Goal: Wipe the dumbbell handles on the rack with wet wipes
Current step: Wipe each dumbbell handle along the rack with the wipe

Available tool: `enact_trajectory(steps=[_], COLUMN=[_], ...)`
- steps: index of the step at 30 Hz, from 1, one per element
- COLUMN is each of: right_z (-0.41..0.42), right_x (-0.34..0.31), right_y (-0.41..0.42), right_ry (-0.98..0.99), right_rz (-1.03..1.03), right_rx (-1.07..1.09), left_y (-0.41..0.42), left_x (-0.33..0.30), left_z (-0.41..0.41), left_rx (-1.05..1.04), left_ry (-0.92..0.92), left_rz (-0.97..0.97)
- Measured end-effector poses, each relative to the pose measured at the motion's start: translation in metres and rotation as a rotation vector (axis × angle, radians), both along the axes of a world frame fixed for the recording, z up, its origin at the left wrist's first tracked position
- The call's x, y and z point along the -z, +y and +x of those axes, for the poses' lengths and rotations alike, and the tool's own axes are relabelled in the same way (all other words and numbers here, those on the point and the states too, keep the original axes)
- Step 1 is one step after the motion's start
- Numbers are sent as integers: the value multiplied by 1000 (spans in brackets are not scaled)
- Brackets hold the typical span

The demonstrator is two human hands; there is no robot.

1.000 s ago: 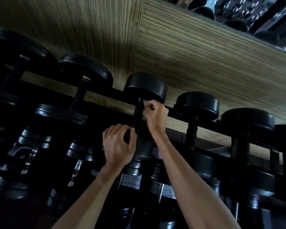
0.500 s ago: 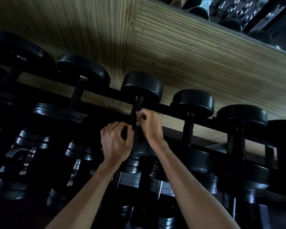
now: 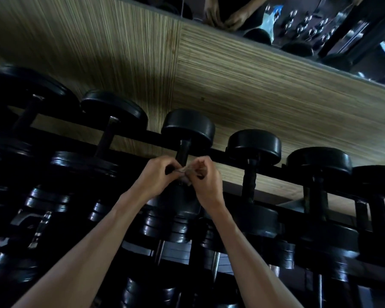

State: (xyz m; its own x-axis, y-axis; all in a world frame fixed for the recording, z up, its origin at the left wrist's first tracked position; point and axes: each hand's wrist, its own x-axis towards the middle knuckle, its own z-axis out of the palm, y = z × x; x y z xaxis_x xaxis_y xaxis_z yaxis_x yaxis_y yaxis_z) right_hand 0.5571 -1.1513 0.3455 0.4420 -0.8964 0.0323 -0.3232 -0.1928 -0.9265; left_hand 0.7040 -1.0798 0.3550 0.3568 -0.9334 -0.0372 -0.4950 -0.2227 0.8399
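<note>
Black dumbbells lie in a row on the dark rack (image 3: 282, 168). The middle dumbbell (image 3: 188, 127) has its black handle (image 3: 182, 152) running down toward my hands. My left hand (image 3: 156, 178) and my right hand (image 3: 206, 180) meet just in front of that handle's lower part. Both pinch a small crumpled wet wipe (image 3: 186, 173) between them. The lower end of the handle is hidden behind my hands and the wipe.
More dumbbells sit to the left (image 3: 113, 107) and right (image 3: 253, 142) on the top tier, with lower tiers of chrome-handled dumbbells (image 3: 165, 227) below. A wood-grain wall panel (image 3: 253, 90) stands behind, and a mirror (image 3: 320, 25) above it reflects hands.
My right hand has slid down off the handle's upper part. My left hand has come in to meet it, and both now pinch the wipe together.
</note>
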Motion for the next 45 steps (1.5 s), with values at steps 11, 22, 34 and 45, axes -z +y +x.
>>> enact_trajectory(steps=[11,22,34,45], right_z=[9,8,8,8], right_x=[23,19,16,13], right_y=[43,45,46,47], right_ry=[32,-14,-41,-53], right_rz=[74,99,141,161], right_rx=[255,248,247,245], left_y=[-46,-73,-61,-58], left_x=[10,24,26,25], left_z=[4,-1,7,4], left_rx=[-436,-475,-381,-380], left_ry=[-121,-70,115,56], left_rz=[81,59,25,37])
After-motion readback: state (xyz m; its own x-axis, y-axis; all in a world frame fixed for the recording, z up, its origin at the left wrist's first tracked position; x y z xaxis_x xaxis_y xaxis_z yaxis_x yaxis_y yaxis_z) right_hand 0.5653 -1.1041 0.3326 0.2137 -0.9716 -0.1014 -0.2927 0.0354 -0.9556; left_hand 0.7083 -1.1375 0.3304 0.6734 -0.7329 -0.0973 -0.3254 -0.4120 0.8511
